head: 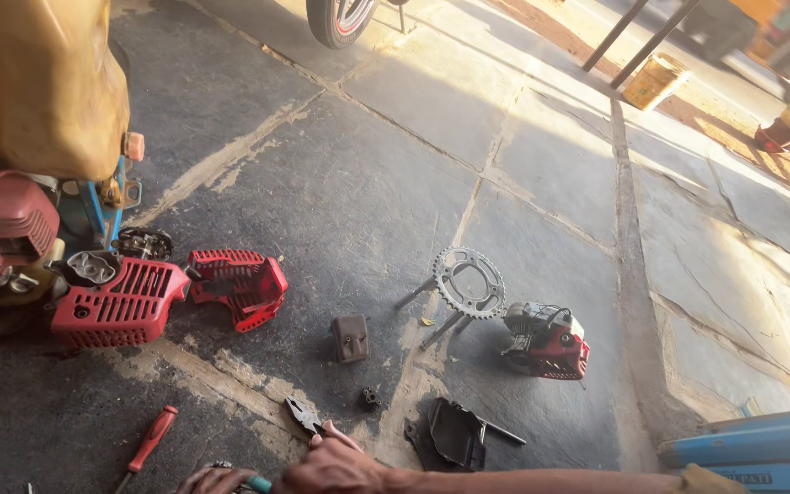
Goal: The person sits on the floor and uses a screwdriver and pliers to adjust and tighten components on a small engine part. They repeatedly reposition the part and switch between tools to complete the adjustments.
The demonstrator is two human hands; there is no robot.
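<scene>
1. Right hand (336,465): bottom centre of frame, arm entering from the lower right; fingers closed around the handles of the pliers (304,416), whose jaws point up-left just above the hand.
2. Left hand (215,478): bottom edge, left of the right hand; fingers curled on a teal handle (259,484). Mostly cut off by the frame.
3. Screwdriver (150,441): red grip, lying on the floor (368,183) at lower left, apart from both hands.
4. Black cover (454,433): lower centre, just right of the right hand.
5. Small black part (371,398): just above the hands.
6. Dark box (350,337): centre.
7. Sprocket (470,282): centre, on thin rods.
8. Small red engine (549,340): right of the sprocket.
9. Two red shrouds (121,302) (238,285): left of frame, beside a sprayer tank (48,82) at upper left.
</scene>
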